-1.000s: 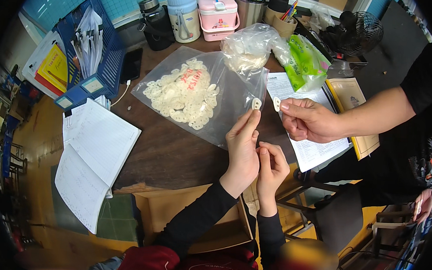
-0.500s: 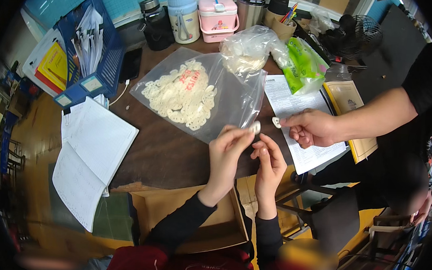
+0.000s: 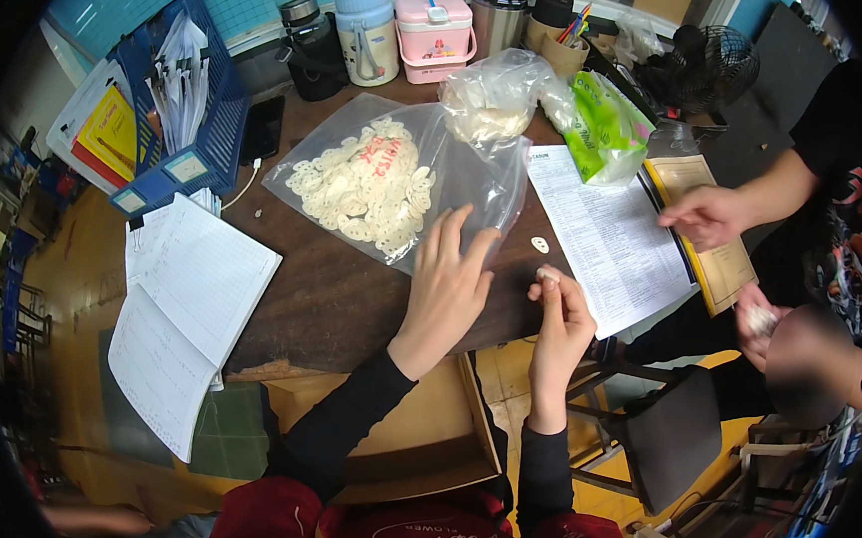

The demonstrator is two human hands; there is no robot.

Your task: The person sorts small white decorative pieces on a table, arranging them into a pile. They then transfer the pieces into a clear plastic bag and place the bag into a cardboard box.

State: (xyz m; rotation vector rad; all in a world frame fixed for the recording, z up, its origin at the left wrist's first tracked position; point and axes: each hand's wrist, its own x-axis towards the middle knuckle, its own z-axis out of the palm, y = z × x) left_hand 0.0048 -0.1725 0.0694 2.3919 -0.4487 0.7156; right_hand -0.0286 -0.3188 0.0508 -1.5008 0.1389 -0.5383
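My left hand [image 3: 442,295] is open, fingers spread, at the lower right edge of a clear plastic bag [image 3: 477,187]. Inside the bag lies a heap of small flat cream-white oval pieces with holes [image 3: 356,199]; red writing marks the bag. My right hand [image 3: 564,323] pinches a small white piece [image 3: 548,274] between thumb and fingers, mostly covered by them. Just beyond it, a single oval piece with holes [image 3: 540,245] rests on the brown table [image 3: 348,308]. What exact kind the pieces are, I cannot tell.
At the right, a co-worker's hand [image 3: 710,217] hovers by a yellow-edged envelope [image 3: 702,188]; their other hand holds whitish pieces [image 3: 762,320]. A printed sheet [image 3: 602,246], an open notebook [image 3: 189,292], a blue file rack [image 3: 185,147] and a pink box [image 3: 434,44] surround the bag.
My hands have parted; the left moved onto the bag's edge and its fingers spread. The co-worker's hand drew back to the right, and an oval piece now lies on the table.
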